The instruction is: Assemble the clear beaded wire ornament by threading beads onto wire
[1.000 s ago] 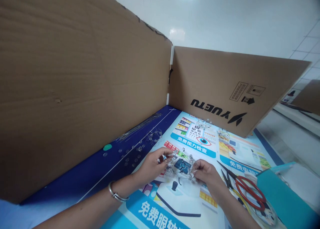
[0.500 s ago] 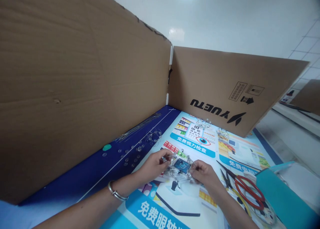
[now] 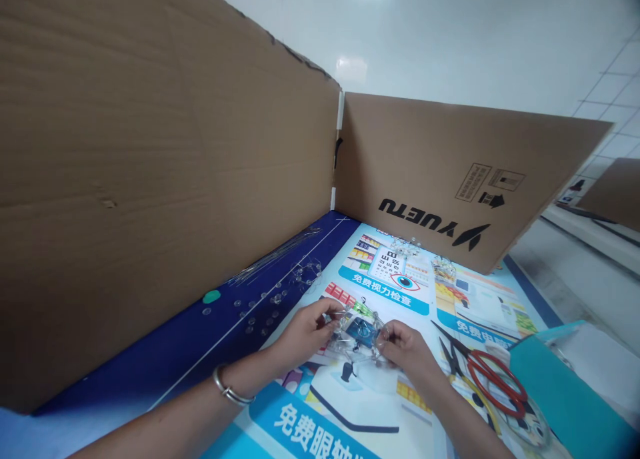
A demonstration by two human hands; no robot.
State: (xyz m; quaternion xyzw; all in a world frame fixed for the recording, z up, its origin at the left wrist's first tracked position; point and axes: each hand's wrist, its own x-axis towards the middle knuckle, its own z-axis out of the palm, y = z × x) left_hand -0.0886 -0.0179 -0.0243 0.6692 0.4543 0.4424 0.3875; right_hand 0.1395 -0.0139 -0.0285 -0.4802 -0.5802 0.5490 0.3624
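A ring-shaped piece of clear beads strung on wire point(image 3: 345, 345) is held between my two hands, low over the printed mat. My left hand point(image 3: 317, 327) pinches its left side with thumb and fingers. On the opposite side, my right hand point(image 3: 401, 342) is closed on the beadwork's right edge. Through the open middle of the ring the mat's print shows. The fingers hide parts of the wire and beads at both sides.
Loose clear beads point(image 3: 277, 299) and straight wires point(image 3: 275, 255) lie left. Finished-looking bead clusters point(image 3: 444, 269) sit near the cardboard panel point(image 3: 450, 159). Red-handled scissors point(image 3: 495, 382), yellow-handled pliers point(image 3: 473, 385) and a teal folder point(image 3: 555, 385) are at right. Another cardboard panel point(image 3: 165, 145) stands left.
The view has shifted very slightly. Both hands keep their hold on the beadwork, with only a small movement of the right fingers.
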